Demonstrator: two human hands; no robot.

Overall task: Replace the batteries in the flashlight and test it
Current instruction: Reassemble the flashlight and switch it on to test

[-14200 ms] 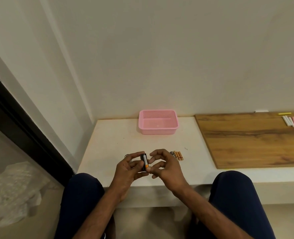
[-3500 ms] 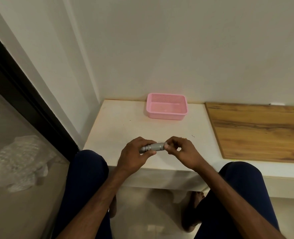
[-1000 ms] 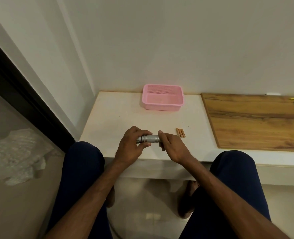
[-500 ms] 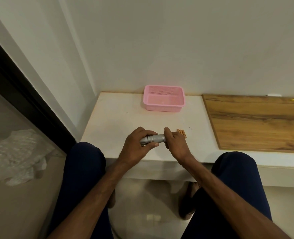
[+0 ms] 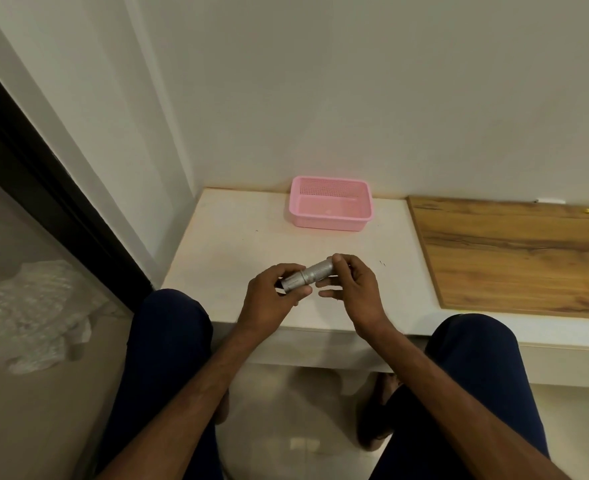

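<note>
Two-handed hold on the silver flashlight (image 5: 312, 276), just above the counter (image 5: 230, 244) near its front edge. Left hand (image 5: 270, 301) fingers wrapped round the lower end; right hand (image 5: 353, 289) fingers curled over the raised end. Tilted up to the right now, against nearly level half a second ago.

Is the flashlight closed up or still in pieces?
Closed up, as far as shows: the flashlight is one silver tube between the left hand and right hand, whose fingers hide both ends.
</note>
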